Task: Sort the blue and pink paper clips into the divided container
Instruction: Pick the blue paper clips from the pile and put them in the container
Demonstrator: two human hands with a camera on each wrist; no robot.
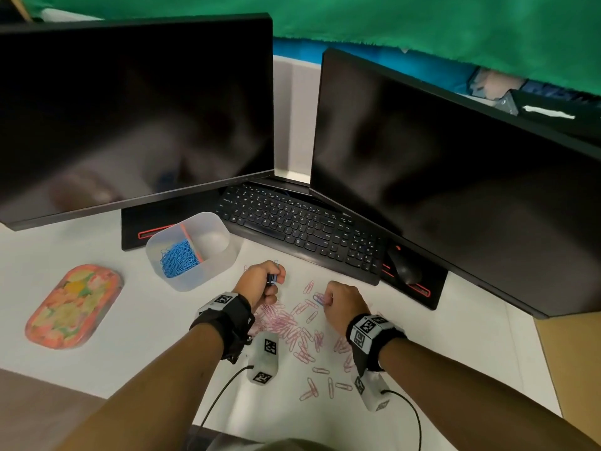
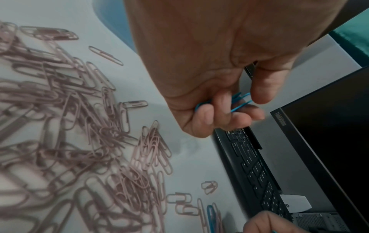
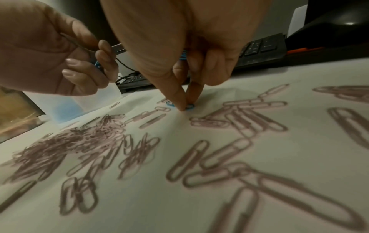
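Two dark monitors (image 1: 136,118) on a white desk (image 1: 136,307), green cloth (image 1: 422,27) behind

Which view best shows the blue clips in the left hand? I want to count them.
The left wrist view: the blue clips stick out between curled fingers of the left hand. The head view shows only a small blue speck, the right wrist view a blurred glimpse.

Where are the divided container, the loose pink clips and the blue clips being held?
divided container (image 1: 218,269): head view, bare front wall.
pink paper clips (image 1: 286,323): head view, middle of pile.
blue paper clips (image 2: 239,98): left wrist view, wire ends between fingers.
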